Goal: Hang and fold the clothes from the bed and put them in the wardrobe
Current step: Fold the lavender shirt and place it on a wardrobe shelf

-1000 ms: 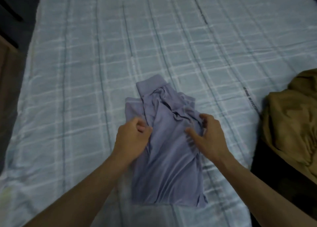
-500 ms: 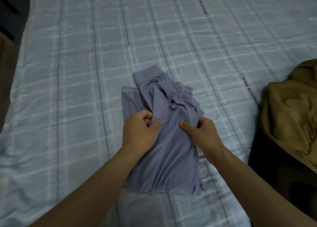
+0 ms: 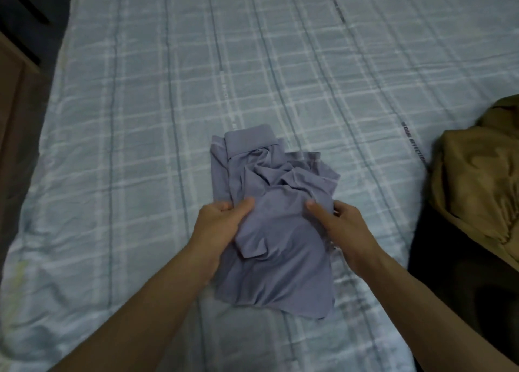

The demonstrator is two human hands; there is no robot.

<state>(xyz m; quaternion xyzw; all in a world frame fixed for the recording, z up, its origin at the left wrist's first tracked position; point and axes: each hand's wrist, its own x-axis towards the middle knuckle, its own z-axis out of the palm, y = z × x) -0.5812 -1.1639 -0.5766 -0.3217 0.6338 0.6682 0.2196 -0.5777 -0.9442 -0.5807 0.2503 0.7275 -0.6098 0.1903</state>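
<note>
In the head view the half-folded lavender garment (image 3: 280, 248) lies in the middle of the checked bed (image 3: 140, 118). The left hand (image 3: 222, 225) at its 9 o'clock edge and the right hand (image 3: 346, 231) at 3 o'clock each pinch it, thumb on top and fingers curled under, likely to fold the near half up toward the bunched end at 12 o'clock. Those tucked fingers are hidden, the brown garment (image 3: 477, 175) at the bed's 3 o'clock is cut off, the dark shape (image 3: 449, 276) beside it is unreadable, and no wardrobe shows.
</note>
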